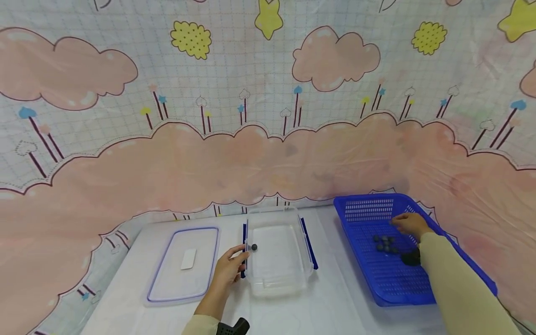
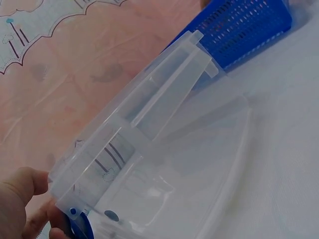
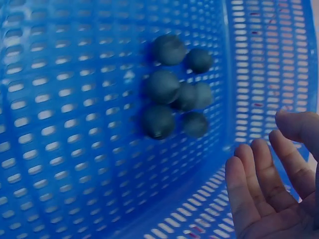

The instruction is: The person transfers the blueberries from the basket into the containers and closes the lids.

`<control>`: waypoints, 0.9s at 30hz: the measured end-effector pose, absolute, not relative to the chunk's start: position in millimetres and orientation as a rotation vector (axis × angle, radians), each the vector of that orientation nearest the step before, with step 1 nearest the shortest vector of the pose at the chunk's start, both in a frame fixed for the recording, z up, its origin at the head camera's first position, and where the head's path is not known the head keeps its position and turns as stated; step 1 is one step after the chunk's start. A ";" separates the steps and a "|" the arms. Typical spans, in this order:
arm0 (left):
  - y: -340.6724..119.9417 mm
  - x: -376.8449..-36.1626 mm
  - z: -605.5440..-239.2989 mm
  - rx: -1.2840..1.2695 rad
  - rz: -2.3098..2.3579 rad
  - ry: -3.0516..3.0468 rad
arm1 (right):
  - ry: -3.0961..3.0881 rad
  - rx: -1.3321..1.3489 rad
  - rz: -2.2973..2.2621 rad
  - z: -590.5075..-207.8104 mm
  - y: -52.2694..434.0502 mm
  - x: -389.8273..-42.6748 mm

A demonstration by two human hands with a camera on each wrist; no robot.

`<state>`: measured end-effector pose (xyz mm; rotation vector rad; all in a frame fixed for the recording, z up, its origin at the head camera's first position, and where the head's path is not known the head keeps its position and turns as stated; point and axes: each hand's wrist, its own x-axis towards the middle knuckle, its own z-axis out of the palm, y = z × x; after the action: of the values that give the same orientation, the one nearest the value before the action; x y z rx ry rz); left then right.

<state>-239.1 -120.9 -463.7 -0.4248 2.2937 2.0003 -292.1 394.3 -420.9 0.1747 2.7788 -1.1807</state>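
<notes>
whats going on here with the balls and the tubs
A person sits at a white table. Their left hand holds the left edge of a clear plastic box, which has one dark ball inside. Their right hand reaches, open and holding nothing, into a blue basket beside a cluster of dark balls. The box's lid lies flat on the table, left of the box.
</notes>
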 end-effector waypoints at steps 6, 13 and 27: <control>-121.1 -239.7 -463.9 -0.428 2.007 2.285 | 2.751 0.204 -1.235 -442.0 403.0 -291.9; -119.5 -239.4 -465.1 -0.442 2.016 2.280 | 2.761 0.199 -1.230 -461.6 402.4 -290.9; -119.2 -240.5 -466.8 -0.458 2.005 2.291 | 2.841 0.251 -1.108 -466.4 395.0 -286.0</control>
<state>-240.5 -119.2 -466.8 -0.4576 2.2914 2.0053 -286.0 395.0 -466.4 0.2511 2.8406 -1.1083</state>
